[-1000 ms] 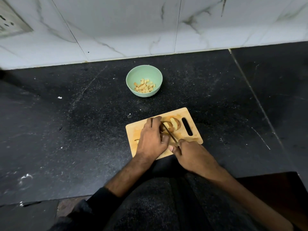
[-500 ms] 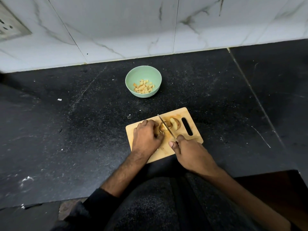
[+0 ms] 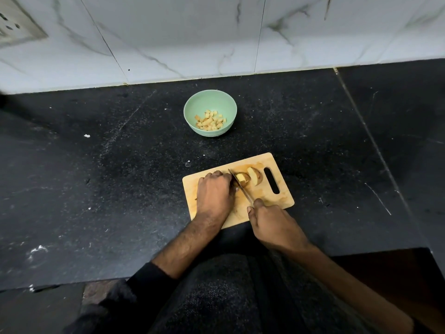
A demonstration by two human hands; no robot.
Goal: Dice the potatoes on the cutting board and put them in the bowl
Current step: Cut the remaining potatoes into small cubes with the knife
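Note:
A small wooden cutting board (image 3: 279, 198) lies on the black counter in front of me. On it are potato pieces (image 3: 254, 178) with brown skin, near the board's handle slot. My left hand (image 3: 214, 194) has curled fingers holding down a potato piece (image 3: 241, 177) right beside the blade. My right hand (image 3: 272, 219) grips the handle of a knife (image 3: 240, 185), whose blade runs diagonally across the potato next to my left fingertips. A pale green bowl (image 3: 192, 109) stands farther back on the counter with several potato cubes (image 3: 209, 120) inside.
The black stone counter (image 3: 96, 177) spreads wide to the left and right of the board. A white marble-tiled wall (image 3: 216, 32) rises behind the bowl, with a switch plate (image 3: 14, 27) at the far left. Small crumbs dot the counter.
My left hand has curled tighter over the potato. The knife blade has shifted to lie against my left fingertips. My right hand has stayed at the board's near edge.

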